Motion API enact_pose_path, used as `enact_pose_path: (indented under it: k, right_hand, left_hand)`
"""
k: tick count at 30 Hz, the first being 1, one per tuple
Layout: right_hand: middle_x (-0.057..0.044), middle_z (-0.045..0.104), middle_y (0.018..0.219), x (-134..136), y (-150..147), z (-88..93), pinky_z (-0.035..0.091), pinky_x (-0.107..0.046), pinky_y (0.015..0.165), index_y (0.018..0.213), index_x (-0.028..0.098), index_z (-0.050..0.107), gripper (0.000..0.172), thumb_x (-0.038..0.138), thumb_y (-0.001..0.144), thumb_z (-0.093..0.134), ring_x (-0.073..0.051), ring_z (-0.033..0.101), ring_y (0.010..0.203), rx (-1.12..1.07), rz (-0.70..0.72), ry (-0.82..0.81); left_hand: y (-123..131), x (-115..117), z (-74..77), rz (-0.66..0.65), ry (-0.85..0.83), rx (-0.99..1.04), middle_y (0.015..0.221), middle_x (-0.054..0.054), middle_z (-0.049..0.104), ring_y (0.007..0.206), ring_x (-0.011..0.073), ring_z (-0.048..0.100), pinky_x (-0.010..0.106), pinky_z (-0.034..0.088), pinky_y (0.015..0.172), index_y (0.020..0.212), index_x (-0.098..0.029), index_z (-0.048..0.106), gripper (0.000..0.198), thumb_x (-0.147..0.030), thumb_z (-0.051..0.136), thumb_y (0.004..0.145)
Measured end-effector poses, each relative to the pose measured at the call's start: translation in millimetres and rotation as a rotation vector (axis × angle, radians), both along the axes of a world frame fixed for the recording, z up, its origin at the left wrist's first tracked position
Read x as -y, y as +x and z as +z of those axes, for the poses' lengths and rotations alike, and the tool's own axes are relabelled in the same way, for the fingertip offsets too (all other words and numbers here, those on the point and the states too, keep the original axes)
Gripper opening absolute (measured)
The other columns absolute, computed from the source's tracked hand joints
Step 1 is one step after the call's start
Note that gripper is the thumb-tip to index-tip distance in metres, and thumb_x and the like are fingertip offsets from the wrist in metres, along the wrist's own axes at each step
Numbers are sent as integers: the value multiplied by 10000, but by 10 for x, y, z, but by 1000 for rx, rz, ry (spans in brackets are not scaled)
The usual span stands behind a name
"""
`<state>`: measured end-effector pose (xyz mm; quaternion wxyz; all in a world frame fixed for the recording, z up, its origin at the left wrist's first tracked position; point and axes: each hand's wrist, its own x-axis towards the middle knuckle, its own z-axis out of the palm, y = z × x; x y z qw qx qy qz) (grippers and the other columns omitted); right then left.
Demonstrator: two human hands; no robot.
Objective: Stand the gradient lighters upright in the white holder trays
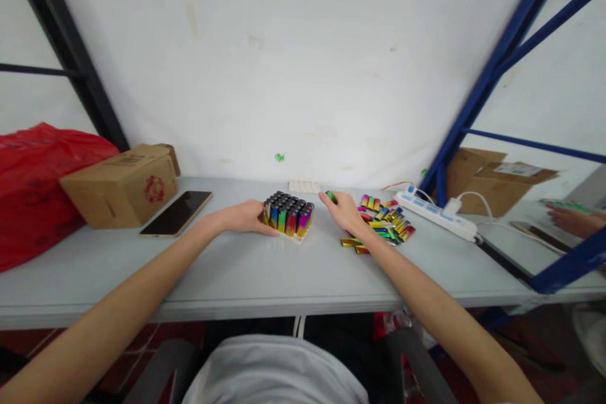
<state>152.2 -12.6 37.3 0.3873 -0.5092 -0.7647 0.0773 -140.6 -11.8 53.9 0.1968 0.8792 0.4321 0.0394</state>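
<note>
A pale tray [299, 239] near the middle of the table holds several rows of shiny, rainbow-coloured lighters [290, 218], upright with black tops. My left hand [247, 218] grips the tray's left side, thumb along its front corner and the other fingers partly hidden behind. Just right of the tray, my right hand [344, 209] is raised a little and closed on a green metallic lighter [332, 197], of which only one end shows. Beside and behind my right wrist lies a loose pile of lighters [391, 225] in gold, green, pink and silver.
Against the wall lies a white slotted tray [304, 186]. To the left are a phone [177, 213], a cardboard box [124, 186] and a red bag [42, 183]. On the right, a power strip [438, 213] stands near a blue rack post [478, 98]; beyond it another person's hand [575, 221] shows.
</note>
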Motion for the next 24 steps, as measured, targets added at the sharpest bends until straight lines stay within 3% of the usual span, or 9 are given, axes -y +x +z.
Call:
enact_pose_path:
  k: [4,7,11,14,19,24]
  right_hand:
    - [30,370,566,-17,7,-6,231,-278,597,579,208,400,428,439,938,425,-126,348,579,22,0,5]
    - [31,396,580,-2,19,7,244,-278,604,623,212,418,419,464,957,415,-134,376,588,21,2,29]
    - [38,489,648,70,15,61,302,-266,626,909,214,525,364,520,1005,354,-154,466,622,-24,53,38]
    - [36,530,689,131,-9,113,342,-266,647,1091,211,501,341,481,1037,299,-162,519,640,-40,97,40]
    - [21,574,710,206,-74,166,400,-263,666,1030,208,512,293,443,1043,338,-151,559,651,-50,179,100]
    - [-48,612,860,290,-134,200,462,-272,708,923,196,571,307,474,997,461,-158,584,769,-96,239,268]
  left_hand:
    - [-11,-5,-6,-4,-34,34,752,-12,664,686,162,561,224,416,632,880,-188,728,535,-695,672,719]
    - [-9,-2,-4,-9,-36,43,770,-10,679,687,160,568,222,419,636,929,-191,737,530,-677,683,722]
    - [6,12,12,6,-19,18,758,-8,674,679,160,566,224,419,628,914,-179,734,535,-677,671,730]
    - [22,31,33,2,8,-17,736,-9,664,688,160,566,223,419,641,867,-169,727,503,-652,664,741]
    - [25,32,38,-8,20,-37,755,-7,676,714,161,575,218,419,656,869,-174,724,491,-646,647,760]
    - [8,2,8,-12,29,-33,744,-5,674,722,171,581,223,416,658,858,-181,726,503,-666,648,750]
